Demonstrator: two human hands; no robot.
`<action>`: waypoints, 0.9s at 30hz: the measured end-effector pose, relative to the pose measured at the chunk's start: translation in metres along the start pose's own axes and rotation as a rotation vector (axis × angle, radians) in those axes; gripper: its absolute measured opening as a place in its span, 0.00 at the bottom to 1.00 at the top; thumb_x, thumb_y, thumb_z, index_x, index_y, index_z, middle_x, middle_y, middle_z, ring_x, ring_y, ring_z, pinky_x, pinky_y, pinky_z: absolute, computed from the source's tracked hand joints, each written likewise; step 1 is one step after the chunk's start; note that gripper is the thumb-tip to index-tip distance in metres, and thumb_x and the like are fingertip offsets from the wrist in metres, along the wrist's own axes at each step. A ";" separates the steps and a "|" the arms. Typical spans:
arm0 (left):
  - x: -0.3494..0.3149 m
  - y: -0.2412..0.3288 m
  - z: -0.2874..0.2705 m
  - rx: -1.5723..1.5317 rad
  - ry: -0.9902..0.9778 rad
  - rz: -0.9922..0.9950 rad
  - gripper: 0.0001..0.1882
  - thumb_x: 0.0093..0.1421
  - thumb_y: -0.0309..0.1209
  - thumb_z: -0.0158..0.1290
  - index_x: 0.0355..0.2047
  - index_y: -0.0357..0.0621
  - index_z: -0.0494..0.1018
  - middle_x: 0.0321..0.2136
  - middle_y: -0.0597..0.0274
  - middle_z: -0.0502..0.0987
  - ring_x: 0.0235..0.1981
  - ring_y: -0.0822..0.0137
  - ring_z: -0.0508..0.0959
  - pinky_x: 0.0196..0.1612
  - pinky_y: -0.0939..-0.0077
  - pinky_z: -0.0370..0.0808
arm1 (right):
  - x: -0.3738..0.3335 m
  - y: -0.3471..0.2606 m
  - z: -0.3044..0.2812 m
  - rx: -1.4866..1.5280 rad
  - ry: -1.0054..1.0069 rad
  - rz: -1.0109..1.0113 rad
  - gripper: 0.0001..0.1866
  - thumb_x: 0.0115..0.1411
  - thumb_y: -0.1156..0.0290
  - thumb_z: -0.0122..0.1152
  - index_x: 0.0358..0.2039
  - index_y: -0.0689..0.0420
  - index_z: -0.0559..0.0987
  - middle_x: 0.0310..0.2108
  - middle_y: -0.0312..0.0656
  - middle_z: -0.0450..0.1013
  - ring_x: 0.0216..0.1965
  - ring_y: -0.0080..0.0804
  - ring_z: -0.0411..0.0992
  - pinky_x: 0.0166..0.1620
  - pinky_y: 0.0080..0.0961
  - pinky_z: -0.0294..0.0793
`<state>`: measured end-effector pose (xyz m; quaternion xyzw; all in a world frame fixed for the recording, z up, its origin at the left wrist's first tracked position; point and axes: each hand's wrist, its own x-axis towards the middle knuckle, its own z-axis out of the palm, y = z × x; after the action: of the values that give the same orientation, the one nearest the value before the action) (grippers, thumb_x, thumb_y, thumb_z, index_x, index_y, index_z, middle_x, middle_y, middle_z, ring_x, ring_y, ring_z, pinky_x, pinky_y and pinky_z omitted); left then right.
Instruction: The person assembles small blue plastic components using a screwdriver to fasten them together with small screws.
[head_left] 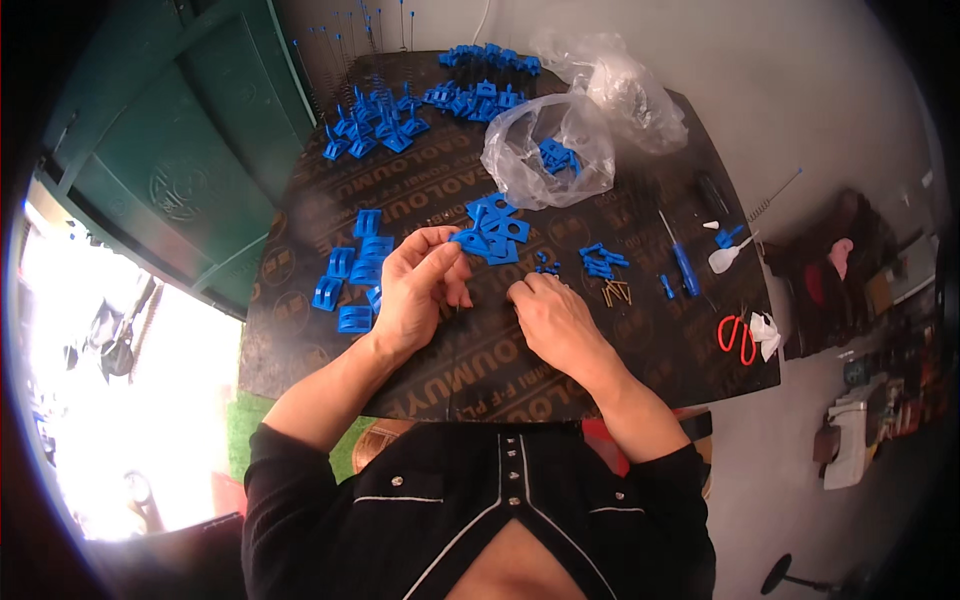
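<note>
My left hand is closed, pinching a small blue plastic part between thumb and forefinger. Just beyond it lies a loose pile of flat blue plates with round holes. My right hand rests low over the table with its fingers curled together; its fingertips are beside some tiny blue pieces, and whatever they grip is hidden. Blue pegs and brass-coloured screws lie to the right of that hand. Several curved blue brackets are spread left of my left hand.
Blue assemblies, some with upright springs, crowd the table's far left. A clear plastic bag holds blue parts; another bag stands behind it. A screwdriver and red-handled scissors lie near the right edge. A green door is at left.
</note>
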<state>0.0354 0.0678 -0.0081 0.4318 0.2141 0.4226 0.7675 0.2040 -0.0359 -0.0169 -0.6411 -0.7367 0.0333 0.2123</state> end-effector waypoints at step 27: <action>-0.004 0.000 0.002 0.033 0.050 0.069 0.14 0.60 0.29 0.55 0.42 0.33 0.67 0.23 0.61 0.74 0.14 0.77 0.69 0.19 0.84 0.70 | 0.009 -0.013 -0.011 0.429 0.303 -0.106 0.06 0.50 0.82 0.61 0.28 0.64 0.74 0.28 0.46 0.74 0.29 0.42 0.74 0.31 0.31 0.73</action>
<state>0.0342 0.0638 -0.0071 0.4409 0.2251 0.4559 0.7397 0.1948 -0.0318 -0.0006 -0.5396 -0.7051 0.0812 0.4529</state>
